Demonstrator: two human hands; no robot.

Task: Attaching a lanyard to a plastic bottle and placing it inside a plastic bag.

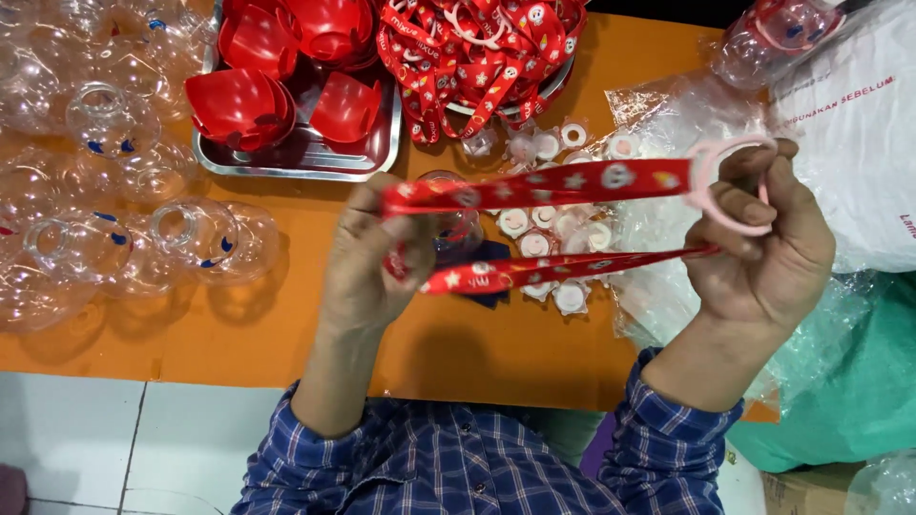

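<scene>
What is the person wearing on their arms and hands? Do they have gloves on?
No gloves. The left hand and right hand are both bare, with no rings, watch or bracelet that I can see. The person wears a blue checked shirt with thin white and dark lines. Its sleeves are pushed up, so the wrists and part of each forearm are uncovered.

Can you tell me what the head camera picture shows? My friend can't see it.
Two hands stretch a red patterned strap over an orange table: the left hand pinches one end, the right hand holds its pink ring. Clear plastic bottles, a metal tray of red cups and more straps lie behind.
</scene>
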